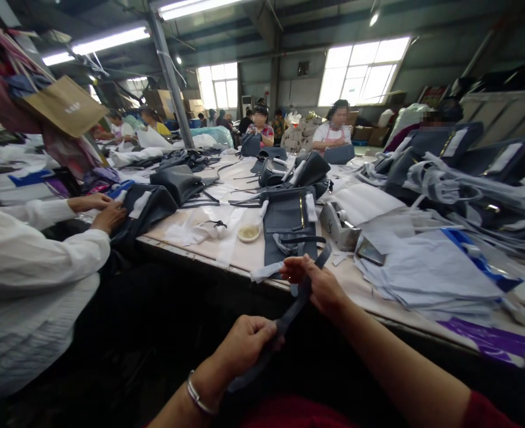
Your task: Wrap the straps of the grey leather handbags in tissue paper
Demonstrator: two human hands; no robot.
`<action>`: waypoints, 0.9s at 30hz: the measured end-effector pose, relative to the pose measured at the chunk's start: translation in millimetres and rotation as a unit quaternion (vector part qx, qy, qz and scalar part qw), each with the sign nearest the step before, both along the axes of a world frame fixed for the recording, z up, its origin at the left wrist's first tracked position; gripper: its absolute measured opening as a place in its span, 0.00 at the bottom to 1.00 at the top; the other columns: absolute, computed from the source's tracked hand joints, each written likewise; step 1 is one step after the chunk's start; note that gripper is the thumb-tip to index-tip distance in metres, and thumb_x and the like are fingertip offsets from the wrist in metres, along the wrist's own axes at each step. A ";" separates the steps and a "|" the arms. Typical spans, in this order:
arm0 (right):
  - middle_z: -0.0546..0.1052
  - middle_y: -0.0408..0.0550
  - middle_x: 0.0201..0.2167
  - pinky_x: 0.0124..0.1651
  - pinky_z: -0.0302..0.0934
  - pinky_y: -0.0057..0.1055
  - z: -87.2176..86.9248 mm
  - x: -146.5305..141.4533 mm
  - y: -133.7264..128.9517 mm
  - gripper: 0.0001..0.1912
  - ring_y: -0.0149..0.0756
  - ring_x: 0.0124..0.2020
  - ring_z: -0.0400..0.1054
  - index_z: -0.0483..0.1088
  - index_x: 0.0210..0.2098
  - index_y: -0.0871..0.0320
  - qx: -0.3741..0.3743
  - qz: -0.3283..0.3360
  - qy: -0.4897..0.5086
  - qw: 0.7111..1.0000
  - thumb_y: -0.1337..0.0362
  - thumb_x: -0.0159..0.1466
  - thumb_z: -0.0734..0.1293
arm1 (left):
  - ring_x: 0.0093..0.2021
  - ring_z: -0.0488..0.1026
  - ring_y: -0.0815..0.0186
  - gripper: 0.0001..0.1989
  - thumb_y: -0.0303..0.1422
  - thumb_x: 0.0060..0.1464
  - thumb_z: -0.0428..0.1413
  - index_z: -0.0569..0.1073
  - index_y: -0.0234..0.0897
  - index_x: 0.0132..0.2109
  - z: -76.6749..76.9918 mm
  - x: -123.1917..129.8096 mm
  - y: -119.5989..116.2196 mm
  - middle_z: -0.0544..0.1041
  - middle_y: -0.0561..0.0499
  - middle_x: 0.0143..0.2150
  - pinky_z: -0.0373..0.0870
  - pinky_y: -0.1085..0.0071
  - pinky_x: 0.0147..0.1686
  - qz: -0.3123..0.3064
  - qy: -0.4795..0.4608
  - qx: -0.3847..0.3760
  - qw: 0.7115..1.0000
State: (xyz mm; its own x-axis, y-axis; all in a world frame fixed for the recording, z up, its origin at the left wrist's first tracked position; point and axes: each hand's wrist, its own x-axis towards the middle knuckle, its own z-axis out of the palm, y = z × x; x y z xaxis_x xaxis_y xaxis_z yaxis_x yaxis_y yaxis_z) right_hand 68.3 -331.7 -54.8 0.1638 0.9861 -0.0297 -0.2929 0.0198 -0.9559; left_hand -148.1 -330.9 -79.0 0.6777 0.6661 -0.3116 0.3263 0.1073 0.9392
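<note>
A long dark strap (294,306) runs between my two hands, in front of the table's near edge. My left hand (252,345) grips its lower part between thumb and fingers, and the strap's loose end hangs below. Higher up and to the right, my right hand (318,284) pinches the strap near its upper end, which sticks up past the fingers. Just beyond my right hand, a dark blue-grey bag (284,217) with a gold zip lies flat on the table, with white wrapping on parts of it.
A small pale dish (248,232) and a metal tape dispenser (340,226) flank the bag. White sheets (427,273) and a blue dispenser (483,258) lie right. At the left, a person in a white sweater (34,267) handles another dark bag (148,208). More people sit beyond.
</note>
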 end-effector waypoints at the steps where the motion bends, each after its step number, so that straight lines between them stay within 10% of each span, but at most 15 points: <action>1: 0.82 0.55 0.39 0.50 0.65 0.45 -1.7 -6.4 -1.9 0.28 0.45 0.41 0.76 0.77 0.41 0.58 0.007 0.021 -0.043 0.999 0.39 0.63 0.62 | 0.25 0.67 0.68 0.26 0.51 0.58 0.53 0.80 0.30 0.34 3.2 1.3 0.4 0.77 0.46 0.27 0.58 0.73 0.27 -0.002 -0.010 -0.008 1.000; 11: 0.81 0.54 0.44 0.54 0.65 0.46 18.2 -16.3 1.1 0.28 0.45 0.46 0.76 0.75 0.45 0.54 -0.009 0.026 0.119 0.993 0.40 0.66 0.55 | 0.27 0.69 0.67 0.29 0.53 0.59 0.50 0.81 0.31 0.34 -2.3 -16.7 2.3 0.79 0.46 0.28 0.61 0.73 0.28 -0.026 0.004 0.026 0.999; 19: 0.73 0.54 0.58 0.63 0.56 0.49 -8.4 -47.9 -7.7 0.30 0.48 0.61 0.65 0.70 0.57 0.54 0.044 0.186 -0.173 0.966 0.41 0.66 0.59 | 0.23 0.64 0.71 0.28 0.53 0.57 0.53 0.78 0.30 0.31 22.8 -0.6 19.3 0.76 0.49 0.25 0.58 0.75 0.24 0.019 -0.056 0.032 0.998; 27: 0.78 0.52 0.50 0.58 0.62 0.47 -24.0 -31.2 -26.4 0.25 0.48 0.53 0.70 0.73 0.54 0.55 0.002 0.189 -0.177 0.966 0.49 0.61 0.69 | 0.28 0.73 0.65 0.29 0.55 0.55 0.54 0.79 0.29 0.35 2.6 -2.1 15.0 0.80 0.43 0.31 0.67 0.72 0.29 0.075 -0.058 -0.025 0.995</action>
